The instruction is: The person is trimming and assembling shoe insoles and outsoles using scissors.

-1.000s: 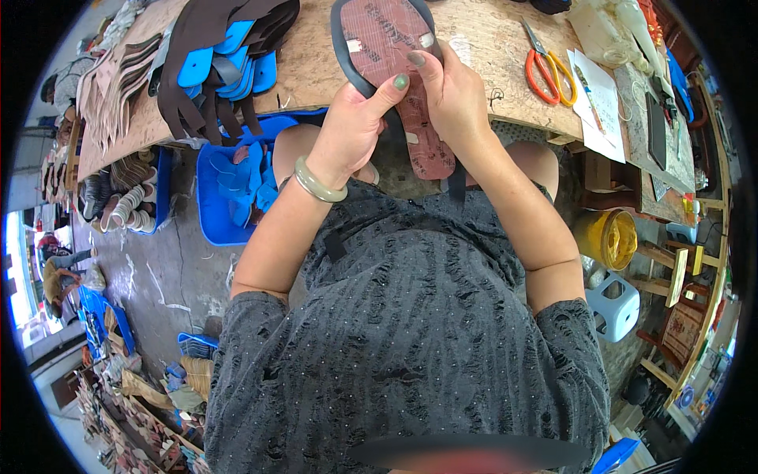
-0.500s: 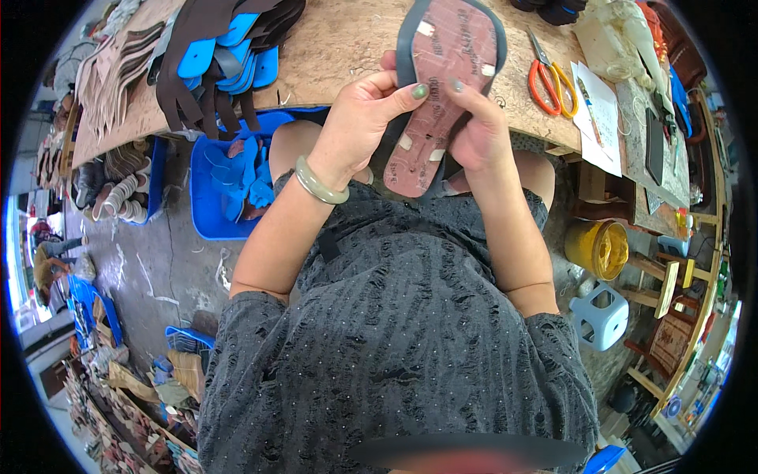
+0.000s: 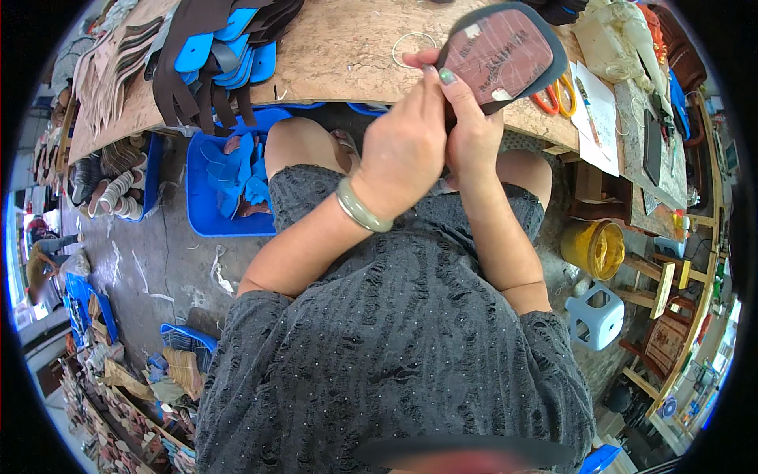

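Observation:
Between my hands, over the near edge of the worktable, I hold a shoe insole [image 3: 505, 59] with a reddish-brown underside and a dark rim. Its wide end points up and to the right; the narrow end is hidden behind my hands. My right hand [image 3: 477, 134] is closed round its lower part, thumb lying across the brown face. With a pale bangle [image 3: 361, 208] on the wrist, my left hand [image 3: 407, 142] is closed against the insole's left edge, its fingertips partly hidden. A thin pale ring-shaped loop [image 3: 395, 49] lies on the table beside them.
Dark straps [image 3: 178, 87] with blue sole-shaped pieces [image 3: 193, 53] cover the left of the wooden table [image 3: 339, 39]. Orange-handled scissors [image 3: 565, 96] and a paper [image 3: 594, 146] lie right. Below are a blue bin [image 3: 207, 217], a yellow bucket [image 3: 580, 251] and a stool [image 3: 588, 328].
The insole has tilted, its wide end swinging right and its face turning. My left hand has moved right, across to my right hand. The pale loop on the table has come into view.

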Motion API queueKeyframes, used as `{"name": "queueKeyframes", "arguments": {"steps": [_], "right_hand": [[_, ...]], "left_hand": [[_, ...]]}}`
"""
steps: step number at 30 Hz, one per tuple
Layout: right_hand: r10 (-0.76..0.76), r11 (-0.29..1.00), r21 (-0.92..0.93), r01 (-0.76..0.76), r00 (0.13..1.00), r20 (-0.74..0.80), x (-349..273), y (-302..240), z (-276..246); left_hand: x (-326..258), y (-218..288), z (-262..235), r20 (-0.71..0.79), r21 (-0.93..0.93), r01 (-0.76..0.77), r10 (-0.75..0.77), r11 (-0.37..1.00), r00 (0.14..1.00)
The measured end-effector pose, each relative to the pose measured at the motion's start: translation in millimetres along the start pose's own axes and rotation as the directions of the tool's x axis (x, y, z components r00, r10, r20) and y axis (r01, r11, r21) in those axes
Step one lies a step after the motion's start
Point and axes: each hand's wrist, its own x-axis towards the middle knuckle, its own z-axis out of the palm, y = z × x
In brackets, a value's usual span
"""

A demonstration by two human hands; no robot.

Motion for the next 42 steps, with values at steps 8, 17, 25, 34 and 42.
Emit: {"name": "queueKeyframes", "arguments": {"steps": [8,17,25,34,42], "right_hand": [[0.230,0.927,0.288,-0.243,0.970,0.079,13,-15,-30],[0.331,0.788,0.470,-0.398,0.917,0.222,14,-22,-14],[0.210,0.899,-0.396,-0.186,0.978,0.017,23,-8,-34],[0.007,0.724,-0.672,0.154,0.973,0.231,38,-26,-18],[0.264,0.600,-0.739,0.306,0.796,0.544,65,-43,-23]], "left_hand": [[-7,9,-36,0.028,-0.268,-0.057,0.067,0.962,0.997],[25,-56,-6,0.616,-0.756,0.633,0.148,-0.163,0.774],[18,-31,-5,0.596,-0.795,0.587,-0.019,-0.150,0.802],[10,-44,-2,0.598,-0.635,0.585,-0.159,0.505,0.786],[8,-37,-9,0.627,-0.501,0.606,-0.224,0.618,0.746]]}}
